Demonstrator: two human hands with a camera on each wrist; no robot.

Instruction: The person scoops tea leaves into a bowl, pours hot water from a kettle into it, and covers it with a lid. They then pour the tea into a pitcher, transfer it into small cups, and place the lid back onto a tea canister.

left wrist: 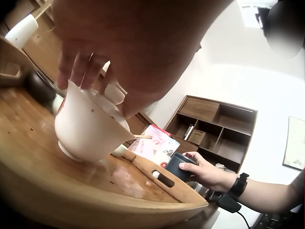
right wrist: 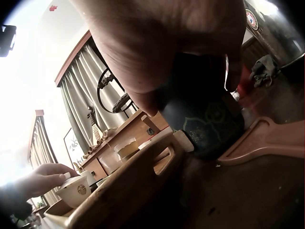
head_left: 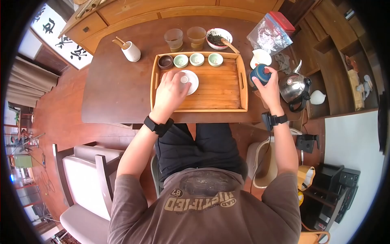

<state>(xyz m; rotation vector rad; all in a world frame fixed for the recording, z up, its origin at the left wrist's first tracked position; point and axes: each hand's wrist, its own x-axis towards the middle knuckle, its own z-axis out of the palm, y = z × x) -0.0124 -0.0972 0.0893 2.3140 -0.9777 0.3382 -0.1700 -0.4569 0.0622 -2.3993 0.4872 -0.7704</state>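
Note:
My left hand (head_left: 170, 89) is over a white gaiwan (left wrist: 88, 126) on the left part of a bamboo tray (head_left: 219, 93). Its thumb and fingers bend around the knob of the gaiwan lid (head_left: 192, 81); the palm hides part of the rim. Past the tray's right end, my right hand (head_left: 269, 87) grips a dark blue-green canister (right wrist: 205, 126) with a gold pattern and a red piece on top. The canister stands upright close to the tray handle, near a brown flat piece with a handle (right wrist: 267, 143).
A dark cup (head_left: 165, 62) and several pale green cups (head_left: 197, 59) line the tray's far side. Behind are two glasses (head_left: 174, 38) and a bowl of tea leaves (head_left: 215, 40). A white pitcher (head_left: 260, 57), plastic bag (head_left: 268, 36) and steel kettle (head_left: 292, 87) stand right.

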